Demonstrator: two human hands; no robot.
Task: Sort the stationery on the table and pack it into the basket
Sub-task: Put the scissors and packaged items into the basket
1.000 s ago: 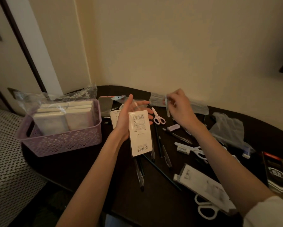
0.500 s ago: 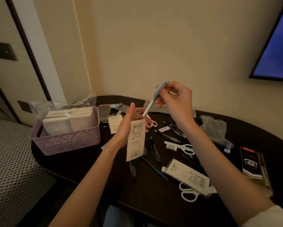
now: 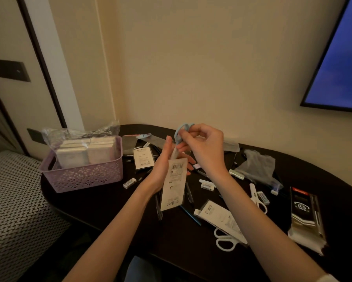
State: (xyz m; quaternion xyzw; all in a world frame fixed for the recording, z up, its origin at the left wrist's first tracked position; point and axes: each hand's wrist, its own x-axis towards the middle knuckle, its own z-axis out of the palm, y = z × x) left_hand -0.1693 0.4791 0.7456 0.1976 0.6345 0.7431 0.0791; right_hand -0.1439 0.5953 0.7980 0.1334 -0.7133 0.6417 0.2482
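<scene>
My left hand [image 3: 164,165] holds a long white package sleeve [image 3: 174,185] with a barcode, upright above the dark table [image 3: 110,202]. My right hand [image 3: 203,147] grips small blue-handled scissors [image 3: 181,133] by the handle, their white covered tip pointing down into the top of the sleeve. The purple lattice basket [image 3: 83,178] stands at the table's left end, holding wrapped pads in clear plastic [image 3: 83,147].
Loose stationery is scattered over the table: white scissors [image 3: 226,240], [image 3: 256,197], flat white packages [image 3: 220,218], [image 3: 143,157], small erasers [image 3: 129,182], dark pens [image 3: 158,206], a boxed 0.5 mm pen set [image 3: 305,218], crumpled plastic bags [image 3: 256,165]. A screen [image 3: 338,62] hangs on the right wall.
My right hand turned the blue scissors from slanting upward to pointing down, and lowered their tip into the top of the sleeve held by my left hand. The camera tilted up slightly.
</scene>
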